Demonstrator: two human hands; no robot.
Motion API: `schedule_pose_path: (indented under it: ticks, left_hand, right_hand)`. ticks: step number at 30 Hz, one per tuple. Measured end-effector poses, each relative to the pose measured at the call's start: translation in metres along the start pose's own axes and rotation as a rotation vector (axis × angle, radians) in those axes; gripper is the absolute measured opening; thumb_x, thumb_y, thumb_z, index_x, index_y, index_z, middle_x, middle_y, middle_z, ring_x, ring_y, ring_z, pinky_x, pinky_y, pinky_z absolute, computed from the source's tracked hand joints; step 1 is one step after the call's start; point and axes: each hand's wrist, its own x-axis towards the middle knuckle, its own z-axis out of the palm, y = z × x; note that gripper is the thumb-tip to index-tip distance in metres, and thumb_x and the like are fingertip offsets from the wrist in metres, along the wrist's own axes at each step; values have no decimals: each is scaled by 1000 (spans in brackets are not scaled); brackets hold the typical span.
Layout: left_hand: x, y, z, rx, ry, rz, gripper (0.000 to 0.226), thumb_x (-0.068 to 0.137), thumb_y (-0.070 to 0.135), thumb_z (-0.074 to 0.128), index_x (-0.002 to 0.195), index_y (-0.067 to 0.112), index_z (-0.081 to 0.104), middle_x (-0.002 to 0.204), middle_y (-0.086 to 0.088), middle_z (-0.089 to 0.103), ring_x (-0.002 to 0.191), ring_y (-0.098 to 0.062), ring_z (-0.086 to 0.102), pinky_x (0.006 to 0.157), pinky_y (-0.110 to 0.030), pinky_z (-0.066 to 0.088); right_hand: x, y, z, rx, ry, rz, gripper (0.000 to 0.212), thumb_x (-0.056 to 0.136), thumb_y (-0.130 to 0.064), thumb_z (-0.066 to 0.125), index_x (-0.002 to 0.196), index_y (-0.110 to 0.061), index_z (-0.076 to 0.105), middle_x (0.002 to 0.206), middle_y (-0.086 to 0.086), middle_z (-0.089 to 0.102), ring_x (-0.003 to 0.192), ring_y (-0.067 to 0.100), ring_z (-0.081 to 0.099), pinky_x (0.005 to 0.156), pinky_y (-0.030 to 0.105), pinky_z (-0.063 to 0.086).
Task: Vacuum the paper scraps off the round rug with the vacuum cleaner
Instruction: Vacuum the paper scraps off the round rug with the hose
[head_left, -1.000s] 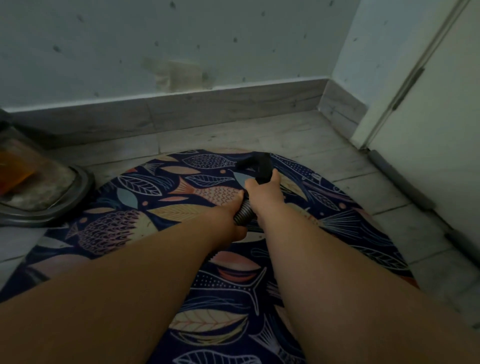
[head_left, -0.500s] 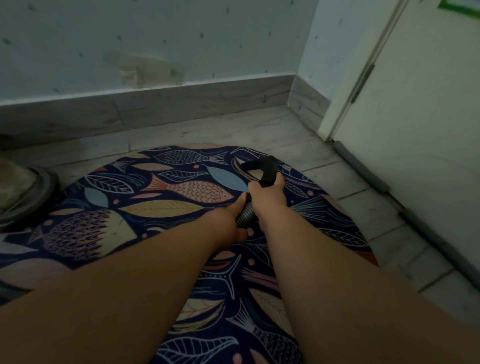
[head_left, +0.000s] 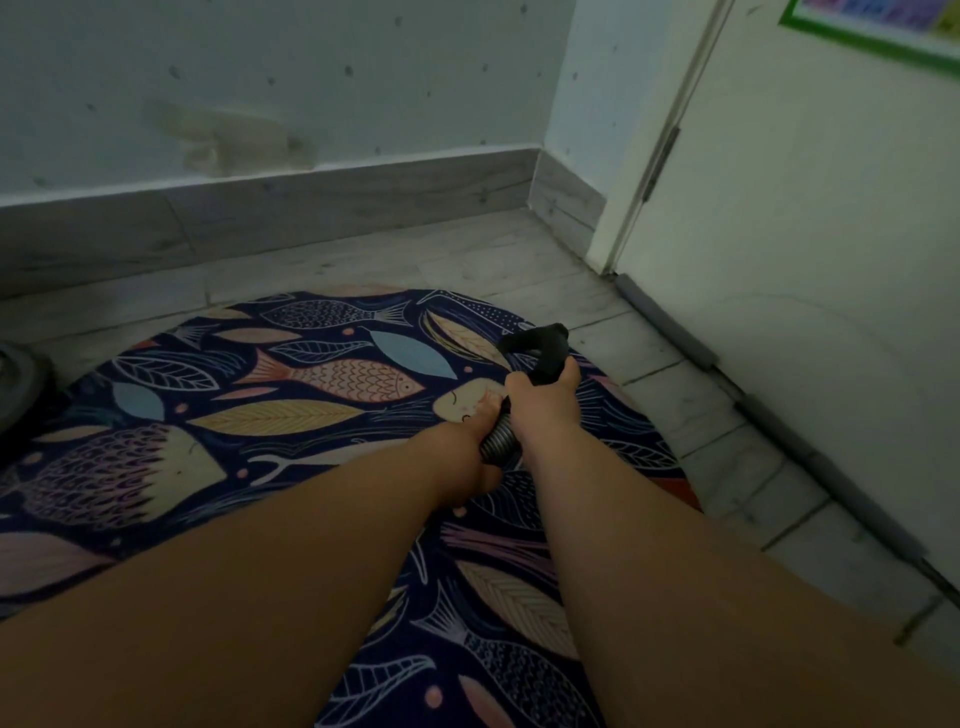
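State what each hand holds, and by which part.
Both grip the vacuum hose: the right hand around the base of its black nozzle, the left hand just behind, on the ribbed grey section.

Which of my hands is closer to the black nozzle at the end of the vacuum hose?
Right. The right hand grips the base of the black nozzle. The left hand holds the ribbed hose farther back, toward the body.
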Motion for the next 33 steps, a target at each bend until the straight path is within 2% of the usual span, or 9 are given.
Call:
schedule_pose_path:
  ticks: [6,11,14,20,25,27,29,31,33]
  left_hand:
    - [13,20,10,27,-29,12,86,92,30,57,148,42,-7,148,-16,33,122,-34,48,99,-34,43]
    - [17,27,12,59,-29,10,88,93,27,56,147,40,-12,141,-16,43,112,-32,57,93,-33,46]
    - [20,25,10,65,-32,-10,90,93,26,56,146,42,-14,139,-17,45,109,-31,57,92,-38,50]
    - [28,15,5,76,49,-36,89,92,31,56,147,40,-13,137,-14,47,112,-29,54,95,-35,48]
    - [36,-4,-8,83,80,-64,92,91,30,56,147,37,-16,137,-15,47,114,-29,53,89,-30,42]
    - [38,-15,-14,64,100,-88,94,90,30,57,147,36,-17,141,-14,44,116,-29,52,91,-31,41]
    - [38,-27,-21,46,123,-109,95,89,31,58,147,36,-17,137,-15,48,114,-29,53,88,-30,41]
    - [36,-37,-27,42,141,-134,95,89,31,58,148,36,-16,134,-15,51,113,-29,53,85,-29,40]
    - [32,-48,-32,42,156,-160,94,89,30,58,148,35,-16,133,-15,51,114,-30,53,89,-32,42]
  right_hand:
    - [8,7,-25,18,71,20,82,97,-26,53,159,-35,-1,147,19,43,101,33,53,76,39,43]
    - [14,13,-30,66,51,22,84,96,-27,54,158,-37,-2,144,18,45,81,24,48,73,38,43]
    - [18,15,-28,86,22,11,84,96,-27,53,158,-37,-3,146,16,43,73,20,43,72,37,41]
    - [30,6,-11,93,-26,-18,86,94,-28,55,157,-40,-2,146,15,44,94,30,53,76,42,50]
    - [37,-6,14,98,-108,-31,86,96,-27,55,156,-42,-4,145,14,42,92,30,53,69,43,53]
    - [36,-14,29,101,-145,-32,87,95,-29,57,155,-46,-4,147,12,41,98,34,55,76,51,57]
    - [35,-21,45,76,-168,-44,88,93,-30,57,154,-47,-5,147,13,42,105,36,57,87,58,55]
    - [35,-25,58,41,-198,-58,86,95,-31,55,155,-44,-5,147,14,41,102,33,55,91,55,53]
    - [35,-28,70,14,-225,-75,84,97,-29,53,157,-41,-4,147,14,41,96,29,50,88,48,52]
